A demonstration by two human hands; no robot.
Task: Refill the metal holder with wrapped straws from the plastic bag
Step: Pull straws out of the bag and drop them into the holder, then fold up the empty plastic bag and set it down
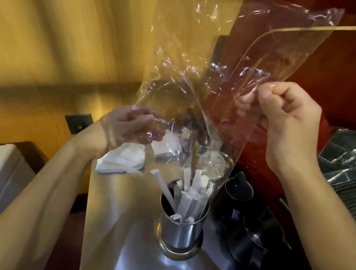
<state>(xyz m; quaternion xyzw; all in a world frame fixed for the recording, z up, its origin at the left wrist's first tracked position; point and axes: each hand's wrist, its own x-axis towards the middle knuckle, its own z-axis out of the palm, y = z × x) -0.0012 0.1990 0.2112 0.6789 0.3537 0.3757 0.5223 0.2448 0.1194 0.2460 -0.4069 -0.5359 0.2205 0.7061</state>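
Head view: both hands [286, 123] grip plastic bag [203, 70] above steel counter [129, 230], wooden wall [51, 29].

glossy clear plastic bag [201, 81], shiny metal holder [181, 231]

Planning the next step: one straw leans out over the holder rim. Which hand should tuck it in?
Left, probably. The leaning straw tilts toward the left hand, which is lower and nearer the holder; the right hand pinches the bag higher up.

No readable text, labels or numbers anywhere.
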